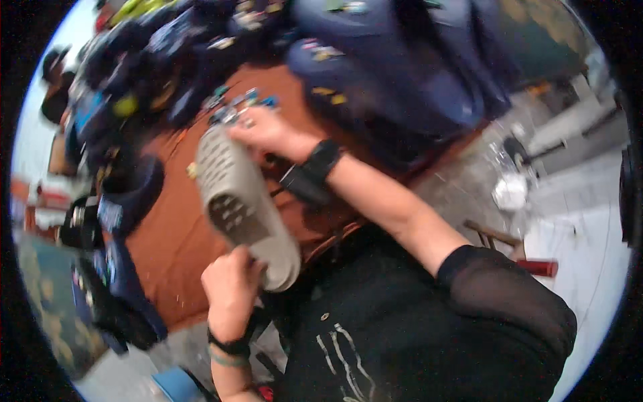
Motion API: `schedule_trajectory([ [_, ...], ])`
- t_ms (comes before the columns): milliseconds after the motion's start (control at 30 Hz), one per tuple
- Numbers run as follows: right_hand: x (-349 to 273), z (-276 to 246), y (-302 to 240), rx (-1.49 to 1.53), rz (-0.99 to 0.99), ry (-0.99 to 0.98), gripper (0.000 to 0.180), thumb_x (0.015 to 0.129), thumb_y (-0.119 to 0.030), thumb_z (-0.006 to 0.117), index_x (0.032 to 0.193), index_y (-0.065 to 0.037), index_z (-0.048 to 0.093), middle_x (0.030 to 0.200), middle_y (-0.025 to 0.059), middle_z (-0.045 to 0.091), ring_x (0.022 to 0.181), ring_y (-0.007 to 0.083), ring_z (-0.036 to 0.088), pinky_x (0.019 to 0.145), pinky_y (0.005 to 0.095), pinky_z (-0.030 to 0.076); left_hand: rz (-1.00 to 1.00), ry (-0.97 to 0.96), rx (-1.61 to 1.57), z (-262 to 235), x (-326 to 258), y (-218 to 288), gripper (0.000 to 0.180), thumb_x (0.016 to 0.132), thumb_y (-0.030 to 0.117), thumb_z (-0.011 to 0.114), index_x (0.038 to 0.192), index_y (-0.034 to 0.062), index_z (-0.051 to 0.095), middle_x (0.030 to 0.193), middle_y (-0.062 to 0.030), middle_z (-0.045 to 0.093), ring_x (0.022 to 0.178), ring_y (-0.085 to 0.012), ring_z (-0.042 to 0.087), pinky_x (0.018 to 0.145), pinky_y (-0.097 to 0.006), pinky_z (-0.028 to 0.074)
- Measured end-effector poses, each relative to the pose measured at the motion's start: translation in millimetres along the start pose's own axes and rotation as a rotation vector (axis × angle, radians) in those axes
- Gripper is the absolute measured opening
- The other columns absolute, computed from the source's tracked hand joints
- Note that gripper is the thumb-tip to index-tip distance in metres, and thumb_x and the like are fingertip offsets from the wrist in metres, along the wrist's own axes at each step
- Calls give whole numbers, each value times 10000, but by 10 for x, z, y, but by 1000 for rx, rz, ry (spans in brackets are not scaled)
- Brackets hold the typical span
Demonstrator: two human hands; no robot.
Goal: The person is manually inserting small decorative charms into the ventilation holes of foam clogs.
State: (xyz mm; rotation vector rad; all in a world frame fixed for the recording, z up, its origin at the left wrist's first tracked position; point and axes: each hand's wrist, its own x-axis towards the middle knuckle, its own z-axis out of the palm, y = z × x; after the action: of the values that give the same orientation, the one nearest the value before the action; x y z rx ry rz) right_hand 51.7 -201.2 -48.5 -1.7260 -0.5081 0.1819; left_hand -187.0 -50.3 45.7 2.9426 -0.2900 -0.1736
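A beige clog (244, 191) with a perforated top is held at a slant, toe away from me, its foot opening showing. My left hand (231, 288) is closed on the heel end, thumb by the inner edge. My right hand (268, 130), a black band on its wrist, is closed at the toe end, fingers against the toe's edge. Small shiny and coloured pieces (244, 104) lie just beyond the right fingers; blur hides their kind, and I cannot tell whether any are between those fingers.
A reddish-brown cloth (167, 241) covers the work surface. Dark blue clogs (124, 285) with small decorations lie at the left, and more dark blue items (388, 67) heap at the far side. A blue container (175, 385) stands low at the left; a white object (510, 191) is at the right.
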Motion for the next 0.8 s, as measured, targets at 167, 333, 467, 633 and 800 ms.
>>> schedule_trajectory([
  [167, -551, -20, -353, 126, -385, 206, 210, 836, -192, 578, 779, 6, 620, 674, 159, 600, 610, 204, 584, 555, 373, 462, 100, 44, 10, 7, -58, -77, 185, 829, 193, 645, 763, 39, 570, 671, -201, 604, 658, -394, 600, 558, -476, 448],
  [333, -1564, -220, -715, 128, -290, -226, 142, 885, -144, 576, 829, -38, 653, 631, 72, 624, 558, 137, 566, 532, 323, 433, 52, 179, -286, -11, -109, -59, 213, 932, 186, 539, 794, 24, 524, 577, -128, 517, 508, -287, 530, 495, -407, 407],
  [467, -1949, -339, -1014, 118, -233, -261, 168, 895, -174, 582, 920, -19, 641, 760, 125, 654, 663, 222, 632, 608, 343, 468, -123, -56, -1061, -282, -218, 269, 226, 994, 233, 464, 871, 45, 496, 590, -2, 437, 455, -90, 374, 425, -249, 309],
  [633, -2057, -360, -1086, 120, -478, -68, 207, 825, -197, 659, 926, -16, 671, 817, 145, 677, 744, 280, 664, 640, 349, 498, -169, -250, -1528, -78, -29, 815, 190, 1001, 269, 469, 941, 93, 507, 615, 57, 389, 464, -21, 331, 397, -181, 254],
  [800, -2169, -450, -1043, 112, -401, 59, 220, 813, -225, 657, 895, -21, 672, 828, 151, 674, 765, 304, 661, 643, 362, 507, -188, -256, -1612, -84, 118, 1071, 213, 996, 302, 483, 982, 93, 524, 646, 61, 405, 495, -15, 350, 416, -162, 253],
])
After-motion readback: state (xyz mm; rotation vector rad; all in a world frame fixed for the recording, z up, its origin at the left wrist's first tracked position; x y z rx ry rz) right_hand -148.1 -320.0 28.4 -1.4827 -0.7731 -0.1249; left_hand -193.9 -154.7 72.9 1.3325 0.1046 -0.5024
